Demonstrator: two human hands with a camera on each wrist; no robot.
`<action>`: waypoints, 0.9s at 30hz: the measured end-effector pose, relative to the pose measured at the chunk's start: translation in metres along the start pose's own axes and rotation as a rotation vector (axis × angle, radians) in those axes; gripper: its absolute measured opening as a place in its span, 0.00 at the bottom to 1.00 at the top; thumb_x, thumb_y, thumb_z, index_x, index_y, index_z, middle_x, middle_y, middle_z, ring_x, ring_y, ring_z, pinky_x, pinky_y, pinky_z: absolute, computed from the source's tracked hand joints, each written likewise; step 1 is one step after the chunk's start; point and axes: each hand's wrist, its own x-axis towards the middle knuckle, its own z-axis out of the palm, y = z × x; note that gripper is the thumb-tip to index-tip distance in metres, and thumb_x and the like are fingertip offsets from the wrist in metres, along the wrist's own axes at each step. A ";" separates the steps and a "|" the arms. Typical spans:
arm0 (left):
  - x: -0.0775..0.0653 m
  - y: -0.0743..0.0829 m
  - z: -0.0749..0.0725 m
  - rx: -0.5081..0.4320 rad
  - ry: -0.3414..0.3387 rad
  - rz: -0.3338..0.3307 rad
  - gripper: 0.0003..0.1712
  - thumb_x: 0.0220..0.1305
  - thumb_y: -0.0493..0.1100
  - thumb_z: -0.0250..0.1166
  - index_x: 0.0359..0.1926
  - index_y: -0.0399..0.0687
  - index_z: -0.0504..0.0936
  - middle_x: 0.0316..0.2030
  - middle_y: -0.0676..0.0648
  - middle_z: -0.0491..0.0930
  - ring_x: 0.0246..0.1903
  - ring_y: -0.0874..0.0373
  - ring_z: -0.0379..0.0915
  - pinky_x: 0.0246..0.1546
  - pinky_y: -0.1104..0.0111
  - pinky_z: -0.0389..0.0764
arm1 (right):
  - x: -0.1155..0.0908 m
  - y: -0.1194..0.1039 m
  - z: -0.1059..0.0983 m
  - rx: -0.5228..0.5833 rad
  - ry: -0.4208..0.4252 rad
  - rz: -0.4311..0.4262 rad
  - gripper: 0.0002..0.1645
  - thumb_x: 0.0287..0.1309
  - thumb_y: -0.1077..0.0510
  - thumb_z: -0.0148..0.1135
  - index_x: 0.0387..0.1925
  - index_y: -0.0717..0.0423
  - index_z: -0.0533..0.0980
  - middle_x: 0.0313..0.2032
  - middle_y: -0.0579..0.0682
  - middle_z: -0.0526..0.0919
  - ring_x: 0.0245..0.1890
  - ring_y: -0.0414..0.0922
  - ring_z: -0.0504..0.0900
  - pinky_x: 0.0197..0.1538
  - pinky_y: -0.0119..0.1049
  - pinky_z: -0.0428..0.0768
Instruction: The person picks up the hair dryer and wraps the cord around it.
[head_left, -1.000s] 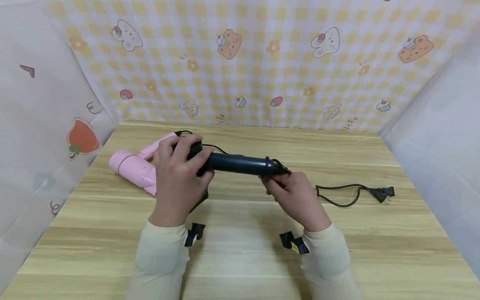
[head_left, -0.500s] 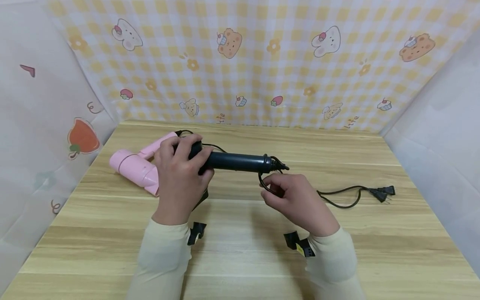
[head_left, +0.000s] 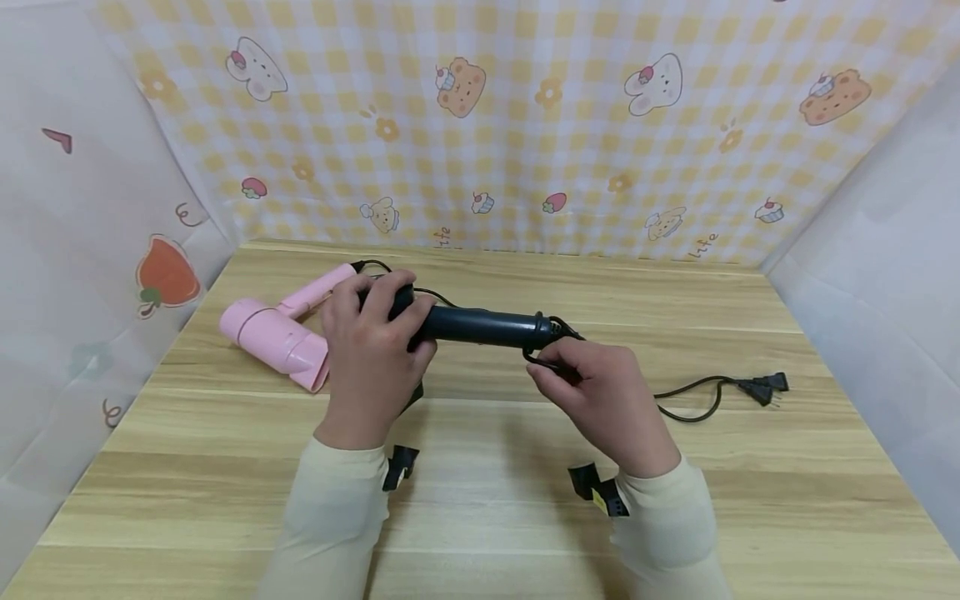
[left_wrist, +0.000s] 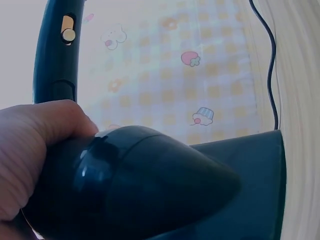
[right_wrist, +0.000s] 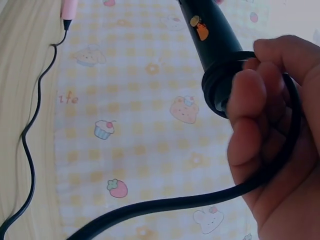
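Observation:
My left hand (head_left: pixel 375 358) grips the head of a dark hair dryer (head_left: pixel 487 327), fingers spread over the top. In the left wrist view the thumb (left_wrist: pixel 65 120) lies on its glossy body (left_wrist: pixel 150 185), below the handle's sliding switch (left_wrist: pixel 68 35). The handle points right, held up over the table. At its end my right hand (head_left: pixel 611 404) pinches the dryer's black cord (right_wrist: pixel 175 202), which loops back beside the handle. In the right wrist view the curled fingers (right_wrist: pixel 245 140) sit right at the handle's ringed end, with the cord crossing the palm.
A pink hair dryer (head_left: pixel 277 337) lies at the left of the wooden table (head_left: pixel 480 500), partly behind the left hand. Its thin cord (right_wrist: pixel 32 165) runs along the tabletop. Two black plugs (head_left: pixel 761 388) lie at the right. A checked curtain (head_left: pixel 510 125) hangs behind.
My right hand has come off the handle's end, down and right with the cord, and its fingers are back close under it. The left hand and dark dryer have shifted slightly right.

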 end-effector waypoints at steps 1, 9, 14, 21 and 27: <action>0.000 0.001 0.001 0.001 0.002 -0.001 0.13 0.47 0.35 0.74 0.38 0.45 0.88 0.52 0.42 0.76 0.52 0.36 0.63 0.49 0.40 0.64 | 0.000 0.000 0.000 0.002 0.016 -0.003 0.10 0.56 0.63 0.71 0.25 0.48 0.79 0.19 0.37 0.71 0.16 0.34 0.65 0.20 0.29 0.67; -0.001 0.006 0.004 -0.012 0.033 -0.030 0.13 0.46 0.35 0.74 0.37 0.44 0.87 0.51 0.40 0.75 0.51 0.36 0.63 0.51 0.40 0.64 | -0.001 -0.001 -0.002 0.032 0.059 -0.002 0.10 0.55 0.65 0.71 0.27 0.49 0.78 0.19 0.37 0.71 0.16 0.35 0.66 0.20 0.28 0.67; -0.001 0.010 0.006 -0.019 0.074 -0.057 0.14 0.45 0.34 0.75 0.37 0.44 0.88 0.50 0.40 0.75 0.51 0.36 0.64 0.51 0.42 0.66 | -0.001 0.000 -0.003 0.030 0.057 -0.014 0.10 0.55 0.65 0.71 0.27 0.49 0.78 0.20 0.37 0.71 0.17 0.35 0.66 0.21 0.28 0.67; -0.002 0.011 0.008 -0.012 0.090 -0.092 0.14 0.45 0.34 0.74 0.37 0.46 0.88 0.48 0.40 0.74 0.51 0.37 0.65 0.49 0.42 0.67 | -0.001 -0.002 -0.005 -0.014 -0.034 -0.024 0.08 0.57 0.68 0.65 0.31 0.51 0.80 0.24 0.37 0.74 0.20 0.34 0.69 0.24 0.30 0.70; -0.002 0.012 0.010 -0.029 0.109 -0.128 0.12 0.46 0.33 0.74 0.35 0.43 0.87 0.48 0.39 0.73 0.50 0.37 0.63 0.48 0.42 0.66 | -0.002 -0.005 -0.008 -0.074 0.034 -0.100 0.09 0.56 0.69 0.65 0.32 0.51 0.81 0.26 0.37 0.75 0.22 0.33 0.70 0.27 0.27 0.71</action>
